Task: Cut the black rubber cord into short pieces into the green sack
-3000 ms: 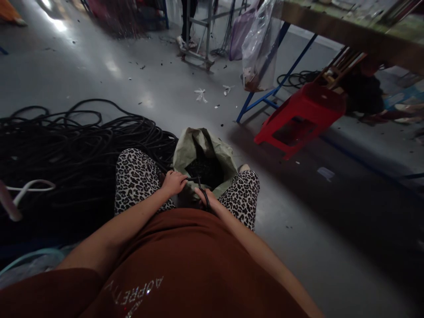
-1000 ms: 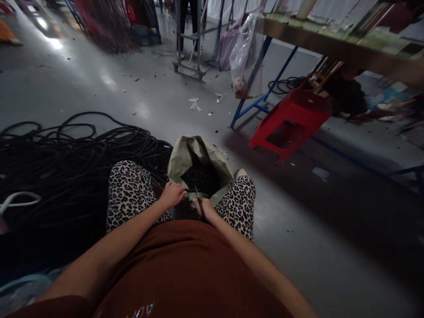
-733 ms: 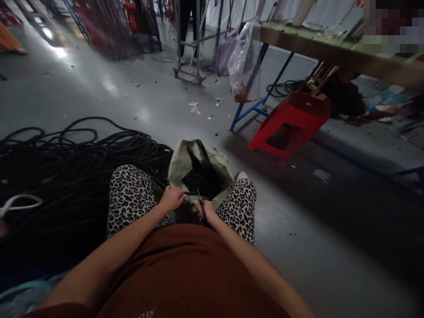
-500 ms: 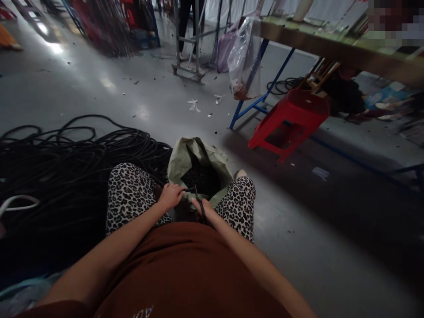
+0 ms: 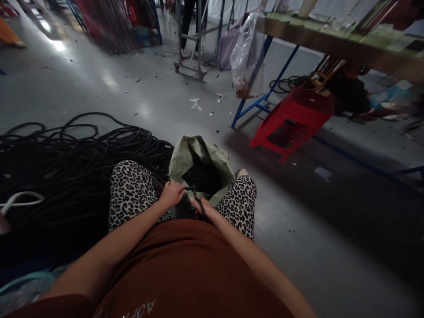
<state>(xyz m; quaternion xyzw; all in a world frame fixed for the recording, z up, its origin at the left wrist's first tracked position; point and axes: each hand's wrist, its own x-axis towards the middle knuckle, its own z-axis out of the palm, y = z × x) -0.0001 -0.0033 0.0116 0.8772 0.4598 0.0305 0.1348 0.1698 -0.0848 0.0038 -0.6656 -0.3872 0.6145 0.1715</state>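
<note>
Between my knees stands an open pale green woven sack (image 5: 177,163) with a heap of small black pieces (image 5: 202,176) inside. My left hand (image 5: 172,194) is closed around a black cord (image 5: 189,188), whose short end sticks out over the near rim of the sack. Just to its right, my right hand (image 5: 201,207) grips dark scissors (image 5: 200,204), fingers partly hidden by the handles. The scissor blades point up at the cord's end, close to it; whether they touch it is too small to tell.
A big tangled pile of black cord (image 5: 66,159) covers the floor at my left. Ahead to the right are a red plastic stool (image 5: 294,117), a worktable (image 5: 318,37) and a hanging clear plastic bag (image 5: 248,57). A wheeled metal rack (image 5: 190,70) stands farther back, a person behind it.
The scissor blades have shifted slightly left, nearer the cord's end. The whole view has moved a little; my left hand keeps its hold on the cord.
</note>
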